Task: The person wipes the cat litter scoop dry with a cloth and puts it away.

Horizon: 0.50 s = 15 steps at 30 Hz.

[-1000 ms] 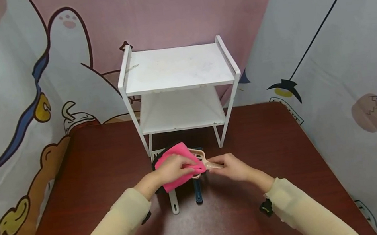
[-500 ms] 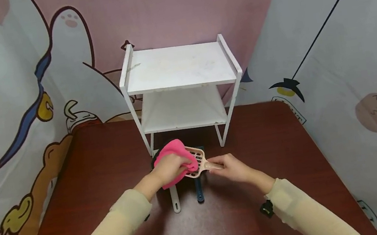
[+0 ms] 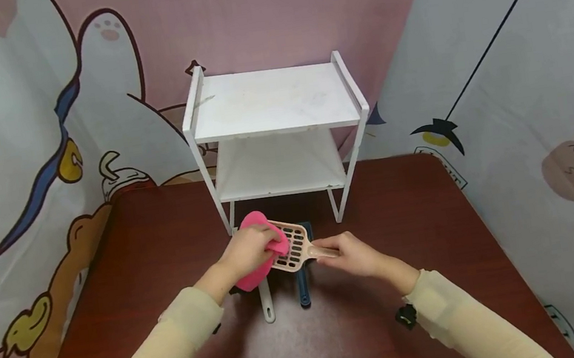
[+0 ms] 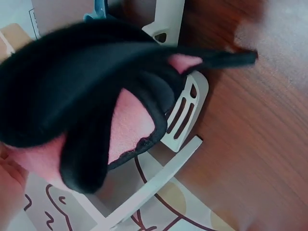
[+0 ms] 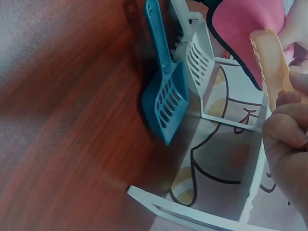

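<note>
My left hand [image 3: 249, 250] grips a pink cloth [image 3: 254, 278] with a black edge and black backing. The cloth touches the far end of a peach slotted litter scoop [image 3: 294, 247]. By its handle, my right hand [image 3: 353, 256] holds that scoop above the table. Below lie a blue litter scoop [image 5: 166, 98] and a whitish one [image 5: 198, 57], side by side with their handles toward me. In the left wrist view the black side of the cloth [image 4: 86, 91] covers much of the scene, and only the edge of the left hand shows.
A white two-tier shelf [image 3: 271, 105] stands at the back of the dark red-brown table [image 3: 395, 323]. Its front legs come down just beyond the scoops. Cartoon-printed cloth walls [image 3: 515, 79] enclose the table behind and at the sides.
My left hand has drawn the cloth leftward along the peach scoop, so more of its slotted head shows. The right hand keeps its hold on the handle, almost still.
</note>
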Each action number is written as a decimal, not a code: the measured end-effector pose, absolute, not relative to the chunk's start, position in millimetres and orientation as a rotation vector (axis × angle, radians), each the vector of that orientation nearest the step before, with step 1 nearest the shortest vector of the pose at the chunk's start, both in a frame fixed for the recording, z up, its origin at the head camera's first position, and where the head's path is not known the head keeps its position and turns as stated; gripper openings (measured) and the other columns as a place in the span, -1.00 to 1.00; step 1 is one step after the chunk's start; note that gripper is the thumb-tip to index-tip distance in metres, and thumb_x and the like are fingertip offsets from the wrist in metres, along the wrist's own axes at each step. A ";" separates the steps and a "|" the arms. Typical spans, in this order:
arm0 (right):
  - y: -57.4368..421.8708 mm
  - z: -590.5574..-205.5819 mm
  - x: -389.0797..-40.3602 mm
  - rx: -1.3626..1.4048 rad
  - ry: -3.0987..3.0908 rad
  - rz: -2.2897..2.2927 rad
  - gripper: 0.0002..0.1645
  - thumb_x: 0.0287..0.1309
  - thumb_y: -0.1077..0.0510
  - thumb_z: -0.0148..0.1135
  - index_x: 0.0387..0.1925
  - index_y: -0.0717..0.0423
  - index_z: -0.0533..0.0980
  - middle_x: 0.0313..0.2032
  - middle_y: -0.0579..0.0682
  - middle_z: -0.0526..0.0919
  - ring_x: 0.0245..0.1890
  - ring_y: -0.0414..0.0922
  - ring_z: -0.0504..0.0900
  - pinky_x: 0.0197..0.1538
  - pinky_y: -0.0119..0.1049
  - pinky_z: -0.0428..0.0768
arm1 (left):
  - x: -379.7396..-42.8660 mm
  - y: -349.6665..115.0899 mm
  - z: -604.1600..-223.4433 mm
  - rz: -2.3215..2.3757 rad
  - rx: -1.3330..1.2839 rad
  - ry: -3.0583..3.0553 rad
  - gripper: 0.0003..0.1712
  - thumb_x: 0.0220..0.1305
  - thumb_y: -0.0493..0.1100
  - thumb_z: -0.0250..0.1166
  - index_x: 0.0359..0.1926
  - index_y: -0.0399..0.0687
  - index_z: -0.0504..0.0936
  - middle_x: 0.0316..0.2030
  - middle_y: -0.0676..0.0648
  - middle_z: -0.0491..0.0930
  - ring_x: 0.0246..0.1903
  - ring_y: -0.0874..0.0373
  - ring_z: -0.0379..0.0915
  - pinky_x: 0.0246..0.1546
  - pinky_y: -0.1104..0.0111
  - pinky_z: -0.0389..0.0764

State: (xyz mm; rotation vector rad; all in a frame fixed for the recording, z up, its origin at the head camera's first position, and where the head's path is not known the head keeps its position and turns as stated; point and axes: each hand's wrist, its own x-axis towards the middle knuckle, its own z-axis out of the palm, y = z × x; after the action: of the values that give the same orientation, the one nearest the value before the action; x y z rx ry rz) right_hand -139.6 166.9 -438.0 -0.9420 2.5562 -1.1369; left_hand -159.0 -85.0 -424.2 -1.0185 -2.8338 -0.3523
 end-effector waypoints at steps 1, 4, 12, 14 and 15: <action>166.7 -436.4 -139.5 -0.951 2.557 -1.140 -0.62 0.15 0.23 0.23 0.00 0.34 0.53 -0.23 0.11 0.68 -0.41 -0.32 0.48 -0.33 -0.48 0.50 | -159.2 -85.8 -423.7 -0.371 -1.001 -2.842 -0.75 -0.01 -0.19 0.44 -0.22 -0.02 0.68 -0.22 0.01 0.66 -0.22 0.14 0.58 -0.17 0.33 0.59; 166.9 -432.4 -138.8 -0.961 2.562 -1.139 -0.61 0.15 0.22 0.23 0.00 0.35 0.53 -0.23 0.12 0.68 -0.40 -0.31 0.49 -0.32 -0.47 0.51 | -160.7 -90.0 -420.9 -0.443 -0.940 -2.849 -0.74 -0.02 -0.21 0.44 -0.23 -0.05 0.66 -0.23 -0.02 0.64 -0.20 0.11 0.56 -0.16 0.32 0.59; 174.6 -430.7 -134.7 -0.908 2.510 -1.070 -0.60 0.18 0.22 0.21 0.03 0.33 0.51 -0.28 0.05 0.68 -0.42 -0.36 0.48 -0.34 -0.49 0.49 | -174.1 -125.3 -416.9 -0.689 -0.600 -2.801 -0.80 -0.06 -0.38 0.39 -0.33 -0.16 0.64 -0.35 -0.11 0.62 -0.43 0.12 0.45 -0.40 0.33 0.51; 176.1 -432.2 -135.2 -0.902 2.512 -1.045 -0.60 0.18 0.22 0.20 0.03 0.33 0.51 -0.31 0.02 0.67 -0.44 -0.36 0.47 -0.34 -0.50 0.48 | -175.9 -133.3 -413.9 -0.765 -0.525 -2.788 -0.82 -0.04 -0.38 0.37 -0.33 -0.17 0.65 -0.33 -0.14 0.63 -0.48 0.14 0.39 -0.45 0.36 0.44; 176.5 -431.9 -135.3 -0.904 2.518 -1.032 -0.60 0.18 0.22 0.20 0.03 0.33 0.51 -0.31 0.01 0.67 -0.44 -0.36 0.47 -0.34 -0.50 0.48 | -176.3 -135.3 -411.5 -0.792 -0.517 -2.777 -0.81 -0.03 -0.38 0.37 -0.31 -0.19 0.65 -0.32 -0.16 0.63 -0.49 0.14 0.38 -0.46 0.37 0.42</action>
State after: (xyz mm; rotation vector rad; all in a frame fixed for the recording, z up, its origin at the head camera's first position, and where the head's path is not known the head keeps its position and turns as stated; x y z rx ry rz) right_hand -135.3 176.5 -431.9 -0.9037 2.5182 -1.0324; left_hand -176.3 -135.3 -411.5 -0.5173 -2.7767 -0.7917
